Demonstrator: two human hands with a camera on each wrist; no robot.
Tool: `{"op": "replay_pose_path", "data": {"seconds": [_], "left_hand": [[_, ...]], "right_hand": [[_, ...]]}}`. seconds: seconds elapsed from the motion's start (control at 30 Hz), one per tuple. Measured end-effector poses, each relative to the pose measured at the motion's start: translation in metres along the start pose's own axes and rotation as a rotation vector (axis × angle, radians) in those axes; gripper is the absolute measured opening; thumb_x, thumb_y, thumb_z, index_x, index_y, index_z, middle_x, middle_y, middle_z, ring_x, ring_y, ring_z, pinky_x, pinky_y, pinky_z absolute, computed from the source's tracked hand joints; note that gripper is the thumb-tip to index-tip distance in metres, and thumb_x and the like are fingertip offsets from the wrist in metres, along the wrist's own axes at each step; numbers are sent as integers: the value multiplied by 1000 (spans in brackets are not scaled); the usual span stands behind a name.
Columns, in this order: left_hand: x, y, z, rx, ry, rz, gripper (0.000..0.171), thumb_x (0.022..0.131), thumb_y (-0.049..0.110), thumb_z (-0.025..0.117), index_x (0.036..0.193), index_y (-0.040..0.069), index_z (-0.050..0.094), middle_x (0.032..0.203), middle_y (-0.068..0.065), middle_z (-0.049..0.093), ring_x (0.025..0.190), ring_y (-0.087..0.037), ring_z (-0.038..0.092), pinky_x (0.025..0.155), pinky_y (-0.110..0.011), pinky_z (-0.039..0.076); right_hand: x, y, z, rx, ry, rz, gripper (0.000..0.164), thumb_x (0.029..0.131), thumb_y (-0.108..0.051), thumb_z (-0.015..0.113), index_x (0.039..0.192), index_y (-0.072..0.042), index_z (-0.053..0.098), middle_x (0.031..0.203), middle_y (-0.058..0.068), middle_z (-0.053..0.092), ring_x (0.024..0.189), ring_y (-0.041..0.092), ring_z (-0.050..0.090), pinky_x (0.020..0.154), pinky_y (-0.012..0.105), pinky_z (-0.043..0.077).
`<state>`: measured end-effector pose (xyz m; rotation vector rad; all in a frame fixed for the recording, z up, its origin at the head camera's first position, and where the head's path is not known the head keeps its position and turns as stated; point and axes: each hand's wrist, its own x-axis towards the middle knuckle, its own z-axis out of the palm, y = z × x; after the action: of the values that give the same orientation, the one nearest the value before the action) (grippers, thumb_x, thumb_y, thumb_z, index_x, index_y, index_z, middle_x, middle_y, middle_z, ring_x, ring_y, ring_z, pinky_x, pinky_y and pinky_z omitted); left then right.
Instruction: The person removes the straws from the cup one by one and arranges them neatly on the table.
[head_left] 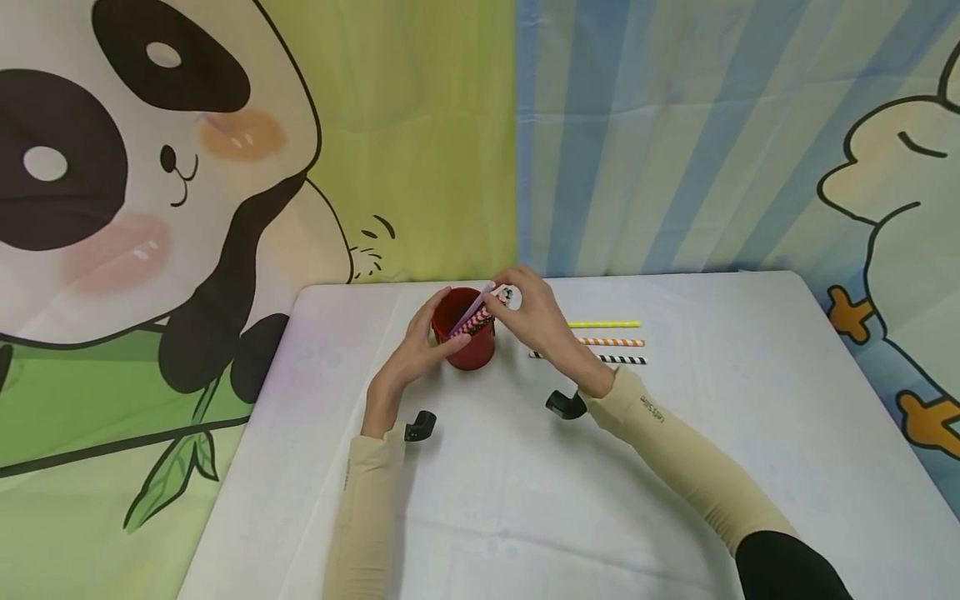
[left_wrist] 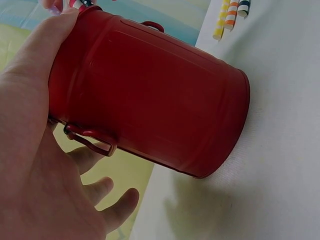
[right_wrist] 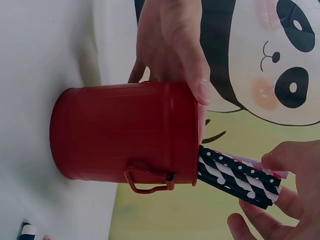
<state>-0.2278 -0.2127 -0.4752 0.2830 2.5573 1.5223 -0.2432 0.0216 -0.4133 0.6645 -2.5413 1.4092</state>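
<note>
A red metal bucket [head_left: 474,357] with small side handles stands near the table's back edge. My left hand [head_left: 420,346] grips it at the rim, with the thumb along the near side in the left wrist view and the other fingers spread behind. Several patterned paper straws [right_wrist: 237,172] lean out of the bucket's mouth: black with white dots, black-and-white swirled, pink-and-white and a purple one. Above the rim my right hand [head_left: 534,315] holds their upper ends between thumb and fingers. The straws' lower ends are hidden inside the bucket.
Right of the bucket, a yellow striped straw [head_left: 606,324], an orange striped straw [head_left: 615,342] and a black-and-white striped straw [head_left: 622,360] lie side by side on the white table [head_left: 495,500]. A printed cloth backdrop [head_left: 435,167] rises directly behind the table.
</note>
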Motion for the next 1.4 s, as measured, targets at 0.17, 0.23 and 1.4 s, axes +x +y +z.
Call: {"op": "replay_pose_path", "data": {"seconds": [0.17, 0.23, 1.4], "left_hand": [[-12, 27, -4, 0, -8, -1, 87, 92, 30, 71, 161, 21, 19, 164, -10, 24, 153, -34, 16, 119, -67, 19], [-14, 33, -5, 1, -10, 1, 86, 92, 29, 70, 161, 20, 20, 164, -10, 25, 153, -34, 17, 119, -67, 19], [3, -9, 2, -2, 21, 16, 86, 88, 44, 74, 156, 46, 21, 163, 3, 26, 153, -24, 17, 120, -64, 20]], "right_hand": [[0, -3, -5, 6, 12, 4, 26, 96, -29, 67, 112, -9, 68, 118, 8, 63, 111, 23, 59, 98, 44, 49], [0, -3, -7, 12, 20, 4, 25, 97, -29, 66, 113, -9, 68, 118, 8, 63, 112, 23, 59, 99, 45, 48], [1, -27, -56, 111, 239, -143, 16, 93, -21, 71, 107, -13, 71, 113, 4, 67, 112, 17, 59, 102, 46, 43]]}}
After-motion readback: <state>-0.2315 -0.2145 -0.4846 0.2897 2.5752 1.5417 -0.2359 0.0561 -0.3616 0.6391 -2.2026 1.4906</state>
